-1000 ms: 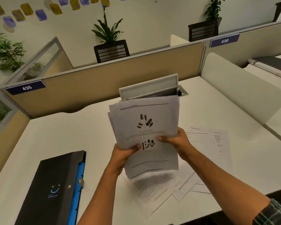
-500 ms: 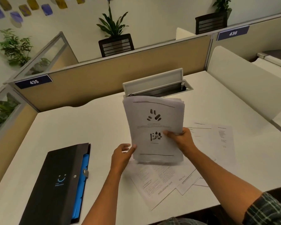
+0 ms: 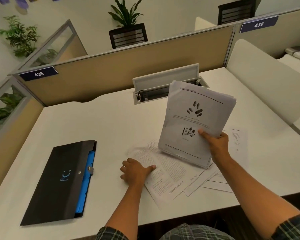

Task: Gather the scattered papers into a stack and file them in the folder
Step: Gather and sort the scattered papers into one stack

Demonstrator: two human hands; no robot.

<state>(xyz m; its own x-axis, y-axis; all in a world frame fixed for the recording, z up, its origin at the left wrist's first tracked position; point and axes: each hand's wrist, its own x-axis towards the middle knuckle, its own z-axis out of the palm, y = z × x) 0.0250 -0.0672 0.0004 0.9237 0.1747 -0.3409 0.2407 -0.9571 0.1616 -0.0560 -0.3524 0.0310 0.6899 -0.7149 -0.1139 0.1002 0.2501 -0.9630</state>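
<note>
The tabletop is a smooth, matt white laminate. The held stack and the loose sheets are thin matt printed paper. The folder looks like matt black plastic with bright blue plastic pockets and a small metal snap. The partition has tan cloth panels in a grey metal frame.

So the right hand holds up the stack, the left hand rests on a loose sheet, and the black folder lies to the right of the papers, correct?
Not quite: the head view shows the folder left of the papers. The right hand does hold the stack; the left hand rests on a loose sheet.
</note>
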